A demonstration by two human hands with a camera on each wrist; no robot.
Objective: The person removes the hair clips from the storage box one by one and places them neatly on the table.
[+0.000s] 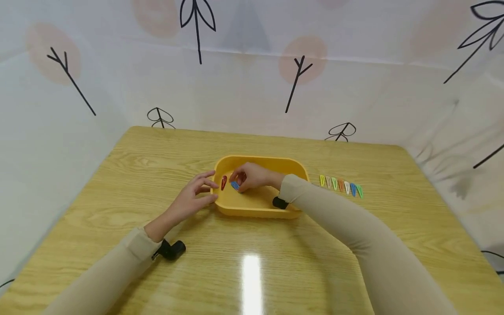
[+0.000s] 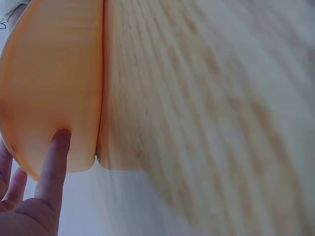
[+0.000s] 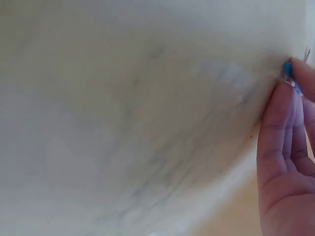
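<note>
My right hand (image 1: pixel 253 176) reaches into the yellow tray (image 1: pixel 252 212) and pinches a blue hair clip (image 1: pixel 235 185) close to the tray floor. In the right wrist view the blue clip (image 3: pixel 288 70) shows between the thumb and fingertips. A dark red hair clip (image 1: pixel 223 182) lies in the tray, left of the blue one. My left hand (image 1: pixel 193 195) rests at the tray's left end, its fingers spread and touching the rim. Seen from the left wrist, one straight digit of the left hand (image 2: pixel 47 189) presses the outer wall of the tray (image 2: pixel 54 73).
To the right of the tray, a row of several hair clips (image 1: pixel 341 185) in yellow, green, orange, white and blue lies on the wooden table (image 1: pixel 189 271). A patterned cloth (image 1: pixel 244 87) hangs behind the table. My right forearm (image 1: pixel 334 218) crosses the tray's right end.
</note>
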